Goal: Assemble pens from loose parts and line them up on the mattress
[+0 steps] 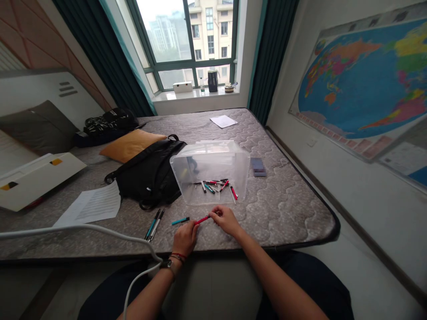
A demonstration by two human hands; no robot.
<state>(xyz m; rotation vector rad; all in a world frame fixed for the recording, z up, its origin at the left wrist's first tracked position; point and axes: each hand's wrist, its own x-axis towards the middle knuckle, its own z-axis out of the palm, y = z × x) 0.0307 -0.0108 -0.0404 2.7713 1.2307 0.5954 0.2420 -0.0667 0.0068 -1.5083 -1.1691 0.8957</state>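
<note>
Between my two hands lies a red pen barrel (201,220) with a dark end. My left hand (184,237) is closed around its left part. The fingers of my right hand (224,218) pinch at its dark right end; what exactly they grip there is too small to make out. Just left of the red barrel, a teal pen piece (180,221) rests on the mattress. Farther left lie several whole pens (155,225) side by side. Beyond my hands, a clear plastic bin (213,162) on its side holds loose red, teal, white and black pen parts (213,186).
A black backpack (150,171) stands left of the bin, with printed paper (91,205) and a white box (40,180) beyond it. A bluish-grey box (258,167) sits right of the bin. A white cable (110,232) crosses at left, near my left wrist. The mattress (287,209) edge runs in front of me.
</note>
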